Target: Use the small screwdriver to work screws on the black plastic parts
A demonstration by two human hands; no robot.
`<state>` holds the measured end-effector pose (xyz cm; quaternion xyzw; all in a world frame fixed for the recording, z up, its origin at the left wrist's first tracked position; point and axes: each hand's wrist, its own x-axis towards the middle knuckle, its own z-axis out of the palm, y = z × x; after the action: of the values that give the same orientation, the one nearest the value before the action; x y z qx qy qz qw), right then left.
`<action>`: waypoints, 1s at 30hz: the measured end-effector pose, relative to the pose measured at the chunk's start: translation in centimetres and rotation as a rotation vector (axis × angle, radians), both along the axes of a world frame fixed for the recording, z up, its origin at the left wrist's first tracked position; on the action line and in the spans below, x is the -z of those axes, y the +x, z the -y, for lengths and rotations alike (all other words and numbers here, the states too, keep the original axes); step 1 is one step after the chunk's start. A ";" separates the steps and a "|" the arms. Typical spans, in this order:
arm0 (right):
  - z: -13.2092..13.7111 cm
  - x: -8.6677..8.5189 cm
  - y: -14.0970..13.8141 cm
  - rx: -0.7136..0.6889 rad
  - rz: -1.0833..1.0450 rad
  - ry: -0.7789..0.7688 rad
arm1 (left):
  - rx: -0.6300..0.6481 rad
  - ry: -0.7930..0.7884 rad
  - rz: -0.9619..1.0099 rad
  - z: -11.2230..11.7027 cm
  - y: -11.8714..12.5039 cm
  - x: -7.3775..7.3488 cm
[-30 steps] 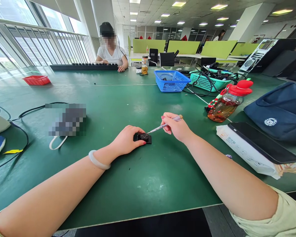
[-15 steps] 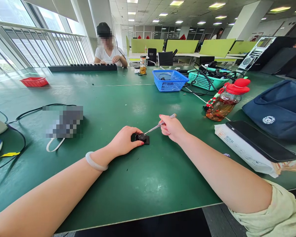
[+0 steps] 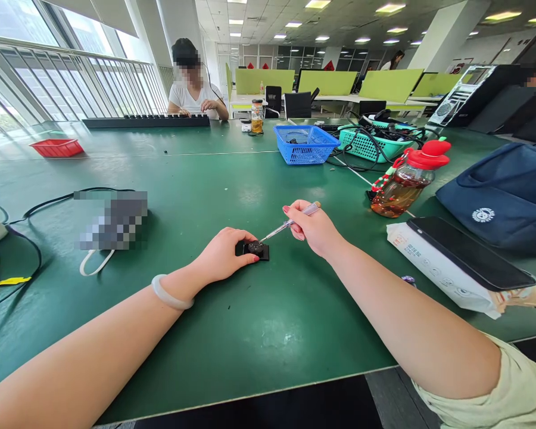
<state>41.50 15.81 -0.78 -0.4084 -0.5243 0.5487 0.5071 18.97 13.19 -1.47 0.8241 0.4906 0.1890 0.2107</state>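
Note:
A small black square part (image 3: pixel 255 249) lies on the green table (image 3: pixel 259 333). My left hand (image 3: pixel 226 255) rests beside it with fingers curled round its left side, holding it down. My right hand (image 3: pixel 315 227) pinches a thin screwdriver (image 3: pixel 290 222) with a clear handle; the metal tip points down-left onto the top of the black part. A pale bangle sits on my left wrist.
A red-capped bottle (image 3: pixel 406 185), a blue bag (image 3: pixel 500 196) and a white box with a black phone (image 3: pixel 464 262) lie right. Blue basket (image 3: pixel 306 144), teal basket (image 3: pixel 375 143), red tray (image 3: pixel 56 147) and a keyboard (image 3: pixel 145 121) stand farther back, where a seated person (image 3: pixel 192 83) works. Cables lie left.
My right hand has lifted slightly and tilted the screwdriver, its tip staying on the black part. My left hand keeps its hold. The far person's hand moved off the table toward the chest.

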 end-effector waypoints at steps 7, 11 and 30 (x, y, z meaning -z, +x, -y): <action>0.3 0.2 -0.1 0.076 0.041 0.085 | -0.006 -0.003 -0.002 0.0 -0.1 0.0; 0.2 0.3 -0.1 0.091 0.008 0.102 | -0.001 -0.003 -0.009 0.1 -0.2 0.0; 0.6 -0.1 -0.4 0.090 0.120 0.131 | 0.005 -0.012 -0.005 0.1 -0.1 0.0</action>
<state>41.10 15.25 -0.72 -0.4297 -0.5697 0.4645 0.5244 18.91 13.07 -1.50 0.8245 0.4902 0.1837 0.2147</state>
